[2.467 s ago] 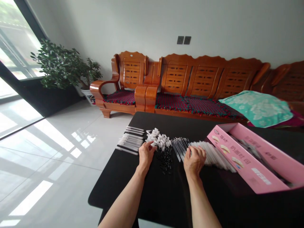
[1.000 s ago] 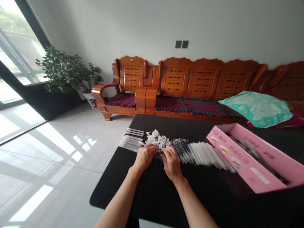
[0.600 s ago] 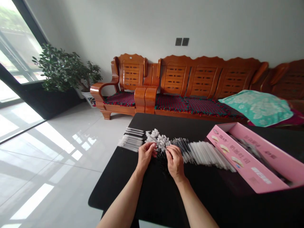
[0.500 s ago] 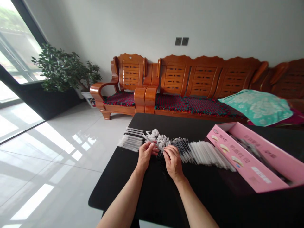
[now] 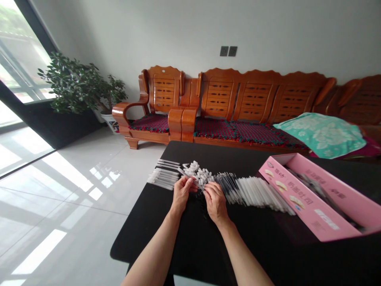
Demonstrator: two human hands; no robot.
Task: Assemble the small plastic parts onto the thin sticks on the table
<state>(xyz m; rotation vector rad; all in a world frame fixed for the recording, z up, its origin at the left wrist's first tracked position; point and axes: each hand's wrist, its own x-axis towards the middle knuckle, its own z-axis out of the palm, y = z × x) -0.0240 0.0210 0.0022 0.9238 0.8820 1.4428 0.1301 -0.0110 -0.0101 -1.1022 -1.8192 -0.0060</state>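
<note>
As I watch through the head camera, the left hand (image 5: 183, 195) and the right hand (image 5: 215, 201) sit close together at lower centre, their fingers (image 5: 190, 182) curled inward above the black tabletop (image 5: 238, 246). They look pinched together, but I cannot tell whether they are gripping anything. Just above them lies a heap of small white plastic pieces (image 5: 198, 172), and black pieces (image 5: 204, 210) are partly hidden beneath the hands. Left of the heap is a row of white tubes (image 5: 163, 177); to its right are thin dark-tipped rods (image 5: 228, 187) and a fan of white sticks (image 5: 258, 194). At right, a pink box (image 5: 309, 198) carries Chinese lettering, too blurred for me to read reliably.
</note>
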